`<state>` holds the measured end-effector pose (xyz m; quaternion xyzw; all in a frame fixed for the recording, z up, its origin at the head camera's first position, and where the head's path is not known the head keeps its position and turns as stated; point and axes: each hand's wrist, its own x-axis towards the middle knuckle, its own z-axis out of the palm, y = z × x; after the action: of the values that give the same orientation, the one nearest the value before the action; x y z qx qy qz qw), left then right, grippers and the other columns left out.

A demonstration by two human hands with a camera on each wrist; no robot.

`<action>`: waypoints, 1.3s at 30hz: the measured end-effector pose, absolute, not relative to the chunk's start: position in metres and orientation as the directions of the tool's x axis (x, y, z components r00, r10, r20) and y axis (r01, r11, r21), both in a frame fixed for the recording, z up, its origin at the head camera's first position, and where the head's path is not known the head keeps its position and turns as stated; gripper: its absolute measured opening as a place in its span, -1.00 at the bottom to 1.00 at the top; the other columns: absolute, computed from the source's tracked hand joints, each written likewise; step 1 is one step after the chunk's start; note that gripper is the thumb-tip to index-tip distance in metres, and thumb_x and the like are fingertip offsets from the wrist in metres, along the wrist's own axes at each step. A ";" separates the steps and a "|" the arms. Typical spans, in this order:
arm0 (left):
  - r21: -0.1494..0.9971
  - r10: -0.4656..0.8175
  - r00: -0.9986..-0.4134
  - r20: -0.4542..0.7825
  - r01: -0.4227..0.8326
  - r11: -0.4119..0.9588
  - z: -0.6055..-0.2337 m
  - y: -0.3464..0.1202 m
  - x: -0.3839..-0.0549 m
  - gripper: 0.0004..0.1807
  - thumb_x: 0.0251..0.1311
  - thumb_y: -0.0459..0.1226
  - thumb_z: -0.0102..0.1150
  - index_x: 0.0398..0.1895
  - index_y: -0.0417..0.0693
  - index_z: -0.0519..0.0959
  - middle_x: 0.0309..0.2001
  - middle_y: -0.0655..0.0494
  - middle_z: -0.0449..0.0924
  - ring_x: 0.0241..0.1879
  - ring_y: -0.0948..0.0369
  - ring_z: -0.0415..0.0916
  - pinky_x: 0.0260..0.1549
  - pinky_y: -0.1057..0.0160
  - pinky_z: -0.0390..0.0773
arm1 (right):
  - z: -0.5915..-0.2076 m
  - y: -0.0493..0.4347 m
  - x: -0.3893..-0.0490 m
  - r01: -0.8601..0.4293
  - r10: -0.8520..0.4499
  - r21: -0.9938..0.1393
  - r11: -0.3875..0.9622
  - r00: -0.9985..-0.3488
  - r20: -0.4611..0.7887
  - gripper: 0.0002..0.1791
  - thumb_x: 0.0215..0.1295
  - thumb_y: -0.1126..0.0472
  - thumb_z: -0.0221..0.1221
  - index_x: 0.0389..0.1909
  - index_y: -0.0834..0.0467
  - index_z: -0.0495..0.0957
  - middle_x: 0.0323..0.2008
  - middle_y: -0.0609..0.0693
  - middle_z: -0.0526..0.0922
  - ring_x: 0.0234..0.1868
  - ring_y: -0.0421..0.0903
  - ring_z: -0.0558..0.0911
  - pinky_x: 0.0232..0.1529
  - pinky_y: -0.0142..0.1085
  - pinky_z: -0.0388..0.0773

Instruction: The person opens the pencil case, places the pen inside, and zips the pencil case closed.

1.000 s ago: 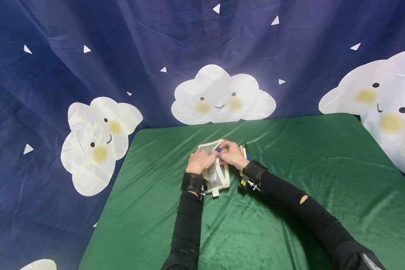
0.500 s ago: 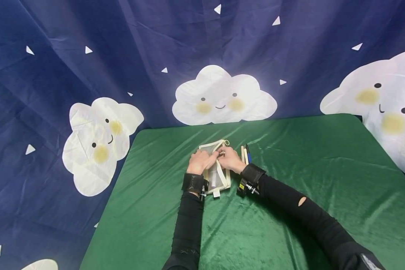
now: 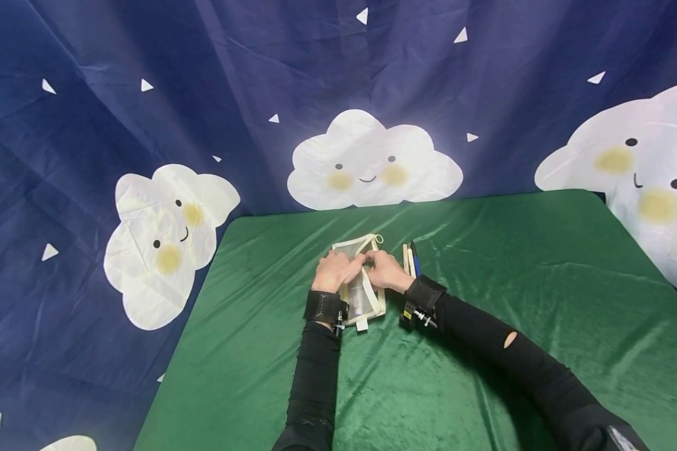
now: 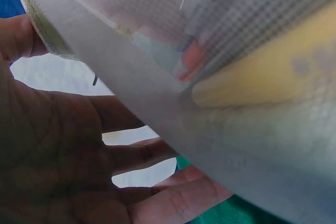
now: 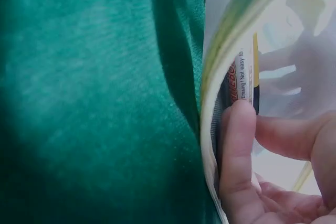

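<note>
Smiling from the dark blue curtain (image 3: 248,50), a white cloud (image 3: 146,269) hangs well to the left of the see-through pouch (image 3: 370,292), which lies on the green cloth (image 3: 271,363). At the pouch's left side is the left hand (image 3: 334,270), below it a black wrist strap (image 3: 322,305), its thumb on the pale rim and its fingers behind the clear wall, gripping the pouch between them. Inside the pouch, a rounded yellow tube (image 4: 268,66) shows through, near an orange-ended thing (image 4: 191,61) too blurred to name. A white tag (image 3: 362,325) sticks out of the pouch's near end, and a zip ring (image 3: 379,238) sits at its far end. From the pouch's right, the right hand (image 3: 387,272) reaches into the opening, a fingertip over a printed eraser (image 5: 241,77); I cannot tell whether it pinches it. Just right of the pouch, two pale sticks (image 3: 407,258) and a blue and black pen (image 3: 415,258) lie side by side, partly hidden by the right wrist.
</note>
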<state>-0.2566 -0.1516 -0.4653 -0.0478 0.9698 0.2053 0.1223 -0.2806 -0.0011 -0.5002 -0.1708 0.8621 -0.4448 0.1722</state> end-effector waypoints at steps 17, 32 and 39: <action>0.396 -0.043 -0.970 -0.240 -0.138 0.908 -0.465 -0.152 -0.254 -0.18 0.31 0.19 -0.35 0.11 -0.30 0.63 0.31 -0.39 0.41 0.26 -0.35 0.38 0.24 -0.21 0.44 | -0.496 0.004 -0.270 -0.218 -0.587 -0.844 0.490 -0.798 -0.134 -0.48 0.17 0.38 0.20 0.21 0.28 0.57 -0.62 -0.01 0.63 -0.64 -0.26 0.41 -0.49 -0.45 0.42; 0.398 -0.037 -0.974 -0.224 -0.126 0.909 -0.468 -0.154 -0.258 -0.24 0.29 0.18 -0.35 -0.15 -0.23 0.69 0.26 -0.28 0.55 0.25 -0.22 0.46 0.22 -0.15 0.46 | -0.503 -0.005 -0.271 -0.330 -0.576 -0.792 0.514 -0.817 -0.034 -0.84 0.20 0.36 0.19 -0.23 0.32 0.66 -0.61 0.04 0.56 -0.59 -0.21 0.37 -0.46 -0.42 0.34; 0.446 -0.025 -0.979 -0.204 -0.115 0.888 -0.466 -0.158 -0.257 -0.29 0.30 0.19 -0.33 -0.34 -0.20 0.65 0.11 -0.23 0.66 0.09 -0.18 0.60 0.11 -0.09 0.55 | -0.507 -0.011 -0.274 -0.403 -0.621 -0.780 0.478 -0.784 0.025 -0.79 0.33 0.34 0.13 -0.13 0.40 0.59 -0.46 0.16 0.61 -0.39 -0.04 0.58 -0.23 -0.34 0.53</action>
<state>-0.2571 -0.1581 -0.4658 -0.0362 0.9667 0.2342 0.0968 -0.2745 -0.0111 -0.5065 -0.3014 0.8494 -0.4126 0.1318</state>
